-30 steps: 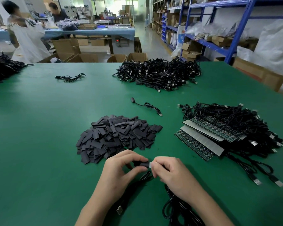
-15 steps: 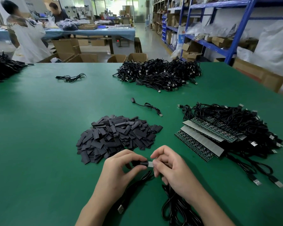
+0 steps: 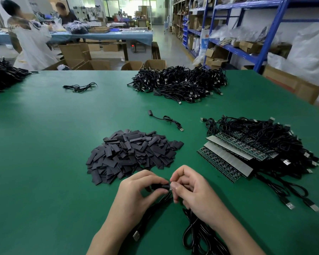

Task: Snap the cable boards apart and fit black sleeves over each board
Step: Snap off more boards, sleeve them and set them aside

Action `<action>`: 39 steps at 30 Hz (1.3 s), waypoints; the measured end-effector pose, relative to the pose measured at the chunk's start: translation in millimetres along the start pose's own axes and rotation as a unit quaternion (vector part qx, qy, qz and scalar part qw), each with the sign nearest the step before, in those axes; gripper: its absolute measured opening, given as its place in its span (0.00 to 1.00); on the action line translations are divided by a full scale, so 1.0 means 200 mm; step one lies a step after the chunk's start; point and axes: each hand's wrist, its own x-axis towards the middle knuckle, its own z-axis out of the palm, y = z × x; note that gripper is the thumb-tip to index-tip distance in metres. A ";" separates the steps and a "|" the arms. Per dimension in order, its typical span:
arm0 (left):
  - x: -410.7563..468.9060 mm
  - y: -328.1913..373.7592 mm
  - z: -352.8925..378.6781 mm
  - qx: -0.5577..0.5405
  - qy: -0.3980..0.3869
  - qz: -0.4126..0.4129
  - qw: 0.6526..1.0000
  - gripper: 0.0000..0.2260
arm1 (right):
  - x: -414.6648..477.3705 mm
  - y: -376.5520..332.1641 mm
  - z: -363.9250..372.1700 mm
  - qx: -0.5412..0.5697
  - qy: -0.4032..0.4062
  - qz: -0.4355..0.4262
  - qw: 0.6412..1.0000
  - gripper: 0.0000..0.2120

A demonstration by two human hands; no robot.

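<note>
Far-left heap: black cables piled at the edge of the green surface; sleeved or not, too small to tell.
Sleeve pile: loose heap of flat black sleeves just beyond the hands, plenty unused.
Left hand: curled, thumb and fingertips pinching one black sleeve.
Board in work: pale tip of a cable board showing at the sleeve's right end, the rest apparently inside; its cable trailing toward the near edge.
Right hand: curled, fingertips gripping the board end, right against the sleeve.
Back heap: large tangle of cables well apart at the far side, probably finished pieces.
Right stack: unsnapped board panels with cables attached, lying flat.
Progress: one sleeve nearly seated, by the look of it; several panels left to snap and sleeve, so likely well short of done.
Writing: none legible on boards, plugs or the shelf boxes.
</note>
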 end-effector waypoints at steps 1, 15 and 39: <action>0.00 0.00 0.00 -0.001 -0.001 0.001 1.000 0.06 | 0.00 0.00 0.00 0.000 -0.002 0.000 1.000 0.05; 0.01 0.01 -0.01 -0.103 0.022 -0.128 0.986 0.07 | -0.01 -0.01 0.01 -0.100 0.052 -0.053 0.992 0.06; 0.03 0.04 -0.01 -0.317 0.022 -0.166 0.934 0.09 | -0.01 -0.06 0.03 0.061 -0.016 0.005 0.998 0.09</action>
